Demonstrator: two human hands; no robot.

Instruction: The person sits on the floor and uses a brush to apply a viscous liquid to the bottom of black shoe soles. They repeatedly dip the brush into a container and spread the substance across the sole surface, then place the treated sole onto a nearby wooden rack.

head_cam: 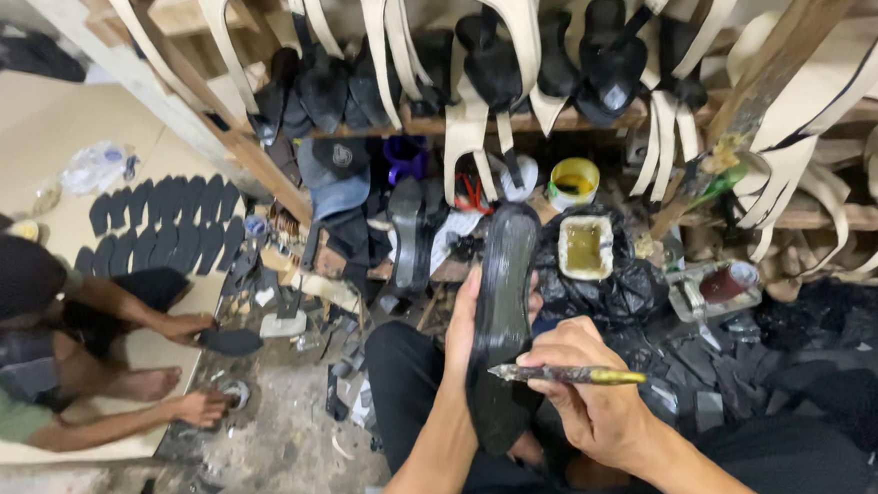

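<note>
The left hand [463, 318] is wrapped around a long black shoe sole [502, 321], holding it upright over the lap. The right hand [592, 390] pinches a brush [567, 375] against it. Just beyond sits a square glue tub [586, 247]; a co-worker [13, 355] crouches left over more soles [160, 227].

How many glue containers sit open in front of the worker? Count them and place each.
2: a round yellow-rimmed tub on the ledge, and a square tub of yellowish glue just below it on black plastic bags. Others may be hidden among clutter.

dim, even indoor light | soft shadows | wide-angle bending at edges
</note>
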